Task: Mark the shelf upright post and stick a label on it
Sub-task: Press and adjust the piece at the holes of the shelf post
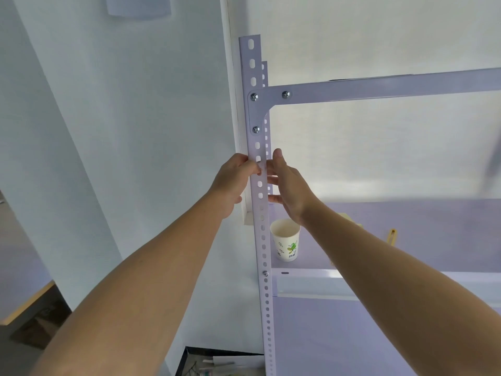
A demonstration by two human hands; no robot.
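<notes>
Now the work is at mid-height of the upright post [260, 218], just left of the frame's centre, below the corner plate with its three bolts [254, 97]. The left grip [235, 180] is narrow, its curled fingertips pinched against the post's front face and left edge. The right grip [288, 185] is wide, thumb up, with straight fingers touching the post's right edge. I cannot tell whether a label lies under the left fingertips; anything there is as pale as the metal and hidden by fingers.

Judging from this, the step is setting the label. It would go best squared to the post's edges and laid on flat metal between slots. Pressing from one end to the other should keep the label free of bubbles, while the right fingers brace the post from behind.

Its long axis runs vertically, from the free top end in the upper centre down past the frame's bottom edge. The slotted face points toward the camera. A paper cup [285, 240] stands on the shelf board [420, 234] just right of the post.
</notes>
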